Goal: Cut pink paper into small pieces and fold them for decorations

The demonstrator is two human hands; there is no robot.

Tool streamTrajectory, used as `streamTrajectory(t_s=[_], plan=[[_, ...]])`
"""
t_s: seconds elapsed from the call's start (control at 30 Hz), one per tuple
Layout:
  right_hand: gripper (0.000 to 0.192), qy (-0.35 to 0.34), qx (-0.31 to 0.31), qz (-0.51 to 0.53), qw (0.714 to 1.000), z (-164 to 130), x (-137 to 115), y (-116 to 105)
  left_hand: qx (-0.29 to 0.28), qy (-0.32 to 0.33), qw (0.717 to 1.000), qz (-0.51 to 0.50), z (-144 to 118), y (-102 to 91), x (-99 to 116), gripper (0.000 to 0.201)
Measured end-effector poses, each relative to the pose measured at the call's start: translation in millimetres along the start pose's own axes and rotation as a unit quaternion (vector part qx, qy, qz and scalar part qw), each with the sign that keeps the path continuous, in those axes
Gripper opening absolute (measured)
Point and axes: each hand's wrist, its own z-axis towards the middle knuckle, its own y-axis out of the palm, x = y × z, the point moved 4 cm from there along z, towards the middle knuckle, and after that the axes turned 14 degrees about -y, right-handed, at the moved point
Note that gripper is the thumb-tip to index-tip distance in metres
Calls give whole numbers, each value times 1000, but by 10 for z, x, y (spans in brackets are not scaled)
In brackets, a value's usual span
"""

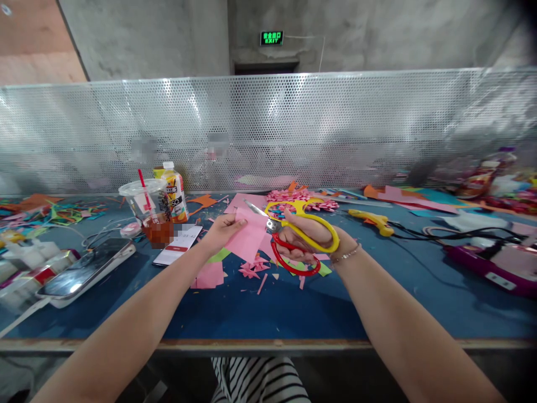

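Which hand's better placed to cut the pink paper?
Likely the right hand: it holds the scissors, with the blades close to the pink paper, while the left hand is occupied pinching that sheet.

Left hand (226,228): bare, ungloved; five-fingered, slim in outline.
Left forearm (168,302): bare from the wrist back, behind the left grip; smooth contour, widening toward the elbow.
Right hand (312,226): bare, ungloved; matches the left in build.
Right forearm (394,308): bare from the wrist back, behind the right grip; tapers toward the hand.
Bracelet (346,256): one thin, light, shiny band, fitted round the right wrist just behind the right grip; link or bead pattern too small to tell.
Striped garment (262,380): black and white, worn over the lap, below both grips; stripes curved across the right portion, steeper on the left; cut cannot be told from here.
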Motion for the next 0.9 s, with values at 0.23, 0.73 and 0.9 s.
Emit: streamTrajectory(t_s=[0.23,0.73,0.9], plan=[[88,-16,-17,-3,1000,30,-38,58,-10,5,1000,5,-18,16,47,34],[69,54,120,-123,984,-24,-117,80,-7,22,998,54,-22,-1,68,33],[62,50,134,-91,986,-43,-110,63,-7,20,998,67,-35,1,77,31]])
